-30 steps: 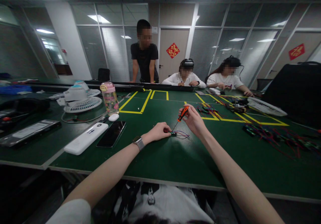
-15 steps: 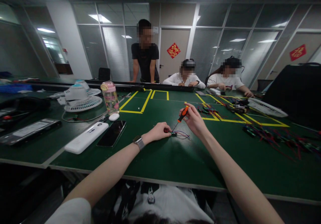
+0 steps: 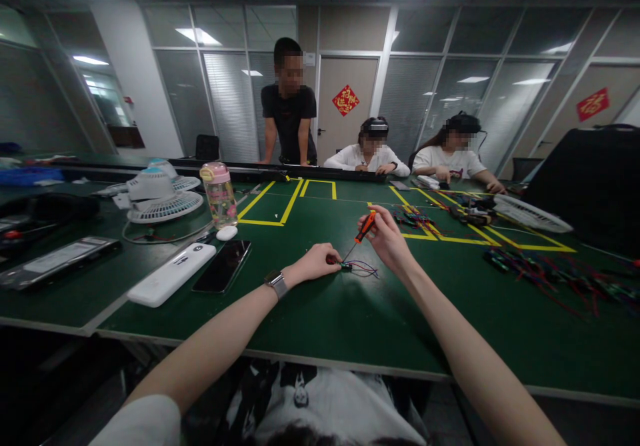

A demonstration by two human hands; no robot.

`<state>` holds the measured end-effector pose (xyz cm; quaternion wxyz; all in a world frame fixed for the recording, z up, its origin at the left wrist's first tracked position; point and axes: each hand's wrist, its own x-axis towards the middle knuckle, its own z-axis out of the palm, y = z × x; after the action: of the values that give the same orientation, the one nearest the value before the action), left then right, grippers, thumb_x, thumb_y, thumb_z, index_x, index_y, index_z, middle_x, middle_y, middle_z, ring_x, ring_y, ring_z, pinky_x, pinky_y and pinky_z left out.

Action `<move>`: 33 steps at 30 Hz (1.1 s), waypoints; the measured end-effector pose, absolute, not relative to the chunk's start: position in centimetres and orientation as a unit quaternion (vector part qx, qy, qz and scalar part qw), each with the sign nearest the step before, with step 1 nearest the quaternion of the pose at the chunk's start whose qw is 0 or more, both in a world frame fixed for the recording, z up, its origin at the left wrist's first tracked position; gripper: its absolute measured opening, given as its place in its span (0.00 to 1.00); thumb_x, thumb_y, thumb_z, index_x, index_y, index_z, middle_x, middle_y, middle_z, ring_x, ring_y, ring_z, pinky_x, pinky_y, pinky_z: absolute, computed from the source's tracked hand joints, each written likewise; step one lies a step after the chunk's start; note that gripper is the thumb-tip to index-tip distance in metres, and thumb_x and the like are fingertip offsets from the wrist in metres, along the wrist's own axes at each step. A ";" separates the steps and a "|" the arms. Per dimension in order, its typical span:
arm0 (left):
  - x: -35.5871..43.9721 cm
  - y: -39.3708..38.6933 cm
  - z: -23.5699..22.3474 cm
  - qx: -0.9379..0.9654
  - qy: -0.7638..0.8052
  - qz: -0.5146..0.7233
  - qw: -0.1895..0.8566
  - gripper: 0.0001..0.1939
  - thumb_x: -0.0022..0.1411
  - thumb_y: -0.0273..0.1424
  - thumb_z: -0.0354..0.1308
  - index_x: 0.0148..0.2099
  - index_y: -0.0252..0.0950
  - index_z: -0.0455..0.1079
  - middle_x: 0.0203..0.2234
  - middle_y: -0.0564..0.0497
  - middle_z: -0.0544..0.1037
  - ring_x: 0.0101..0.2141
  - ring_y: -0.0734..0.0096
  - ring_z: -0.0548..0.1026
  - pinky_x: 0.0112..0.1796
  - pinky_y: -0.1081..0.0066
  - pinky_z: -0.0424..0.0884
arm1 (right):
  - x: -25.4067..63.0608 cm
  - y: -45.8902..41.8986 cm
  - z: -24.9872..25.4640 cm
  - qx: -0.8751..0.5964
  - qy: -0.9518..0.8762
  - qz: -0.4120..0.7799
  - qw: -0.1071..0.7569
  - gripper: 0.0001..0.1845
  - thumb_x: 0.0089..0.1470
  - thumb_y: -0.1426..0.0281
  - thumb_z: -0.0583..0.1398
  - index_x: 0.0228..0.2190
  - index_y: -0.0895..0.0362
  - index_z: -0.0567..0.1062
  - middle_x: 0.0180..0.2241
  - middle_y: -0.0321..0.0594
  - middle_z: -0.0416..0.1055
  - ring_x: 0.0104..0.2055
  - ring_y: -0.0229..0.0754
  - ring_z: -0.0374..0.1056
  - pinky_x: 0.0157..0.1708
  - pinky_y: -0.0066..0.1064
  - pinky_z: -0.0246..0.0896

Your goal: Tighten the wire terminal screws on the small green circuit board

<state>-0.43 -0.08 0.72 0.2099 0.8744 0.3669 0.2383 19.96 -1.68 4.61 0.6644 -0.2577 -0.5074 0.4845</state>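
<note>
My left hand rests on the green table, fingers pinched on a small green terminal block with red and blue wires trailing to the right. My right hand is closed around an orange-handled screwdriver, held tilted, its thin shaft pointing down-left with the tip at the terminal block. A watch sits on my left wrist.
A black phone, white power bank, white mouse, pink-lidded bottle and small fans lie to the left. Heaps of wired parts lie at right. Three people are at the far side of the table.
Nothing has visibly changed; both hands stay in place, with only a slight shift of the view.
</note>
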 end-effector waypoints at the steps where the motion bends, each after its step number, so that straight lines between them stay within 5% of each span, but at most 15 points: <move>1: -0.4 -0.1 0.7 0.874 0.368 0.238 0.210 0.07 0.59 0.30 0.64 0.40 0.35 0.79 0.36 0.48 0.76 0.35 0.69 0.74 0.37 0.72 0.68 | 20.0 -1.7 4.6 -0.258 -0.507 0.484 0.665 0.16 0.49 0.54 0.67 0.39 0.46 0.75 0.33 0.34 0.76 0.38 0.41 0.72 0.41 0.35 0.65; 10: -0.3 -0.2 1.0 0.875 0.372 0.234 0.204 0.07 0.59 0.30 0.64 0.40 0.34 0.79 0.37 0.48 0.76 0.36 0.68 0.75 0.38 0.72 0.69 | 19.7 -1.7 4.6 -0.254 -0.489 0.487 0.678 0.14 0.45 0.57 0.70 0.34 0.48 0.77 0.30 0.32 0.74 0.34 0.38 0.69 0.41 0.34 0.66; 16: -0.4 -0.1 0.6 0.871 0.370 0.239 0.217 0.08 0.59 0.32 0.63 0.41 0.35 0.79 0.37 0.48 0.76 0.36 0.68 0.75 0.39 0.71 0.69 | 19.9 -1.7 4.6 -0.255 -0.498 0.493 0.667 0.17 0.48 0.56 0.68 0.39 0.47 0.77 0.33 0.34 0.76 0.39 0.41 0.72 0.44 0.36 0.66; 27: -0.5 -0.1 0.7 0.874 0.368 0.235 0.213 0.08 0.59 0.31 0.64 0.41 0.36 0.79 0.37 0.48 0.76 0.36 0.68 0.74 0.38 0.71 0.69 | 20.1 -1.2 4.3 -0.287 -0.495 0.426 0.701 0.14 0.47 0.55 0.68 0.33 0.48 0.77 0.31 0.32 0.72 0.34 0.38 0.68 0.37 0.31 0.65; 33: -0.5 0.3 0.3 0.875 0.355 0.244 0.223 0.08 0.60 0.32 0.63 0.41 0.35 0.79 0.38 0.48 0.76 0.37 0.67 0.74 0.38 0.71 0.69 | 20.1 -1.6 4.6 -0.271 -0.497 0.463 0.682 0.16 0.47 0.56 0.68 0.38 0.47 0.78 0.33 0.34 0.76 0.38 0.40 0.70 0.42 0.34 0.65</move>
<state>-0.52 0.25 0.27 0.2227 0.8748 0.3545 0.2439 20.12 -1.61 4.58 0.6823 -0.2709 -0.4967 0.4630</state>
